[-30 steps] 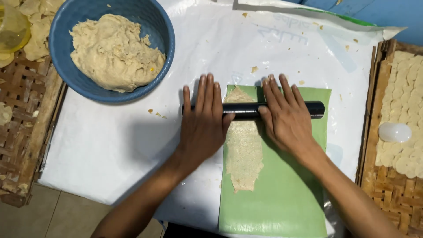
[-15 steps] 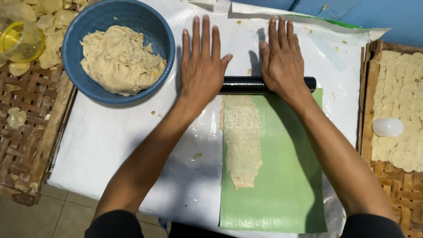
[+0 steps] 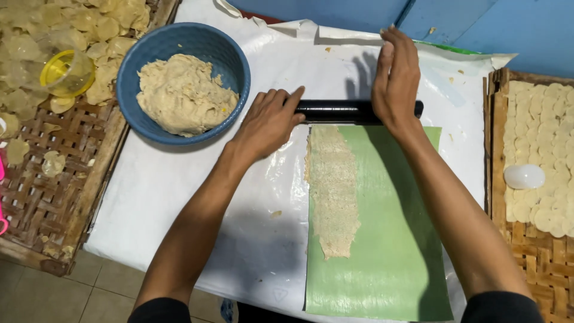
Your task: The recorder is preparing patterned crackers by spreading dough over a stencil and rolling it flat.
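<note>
A black rolling pin (image 3: 335, 112) lies across the far end of a green sheet (image 3: 388, 251). A long thin strip of flattened beige dough (image 3: 332, 188) runs down the sheet's left side. My left hand (image 3: 266, 122) curls around the pin's left end. My right hand (image 3: 396, 78) rests flat on the pin's right part, fingers pointing away from me. Left of the pin stands a blue bowl (image 3: 134, 72) holding a lump of dough (image 3: 182, 93).
White plastic sheet (image 3: 179, 197) covers the table. A woven tray (image 3: 48, 179) at left carries pale round discs and a yellow cup (image 3: 67, 72). A second woven tray (image 3: 538, 263) at right holds rows of round discs and a white cup (image 3: 524, 176). Blue wall behind.
The pin has rolled away from me to the sheet's far end, leaving the dough strip longer. My left hand has shifted from flat on the pin to gripping its left end.
</note>
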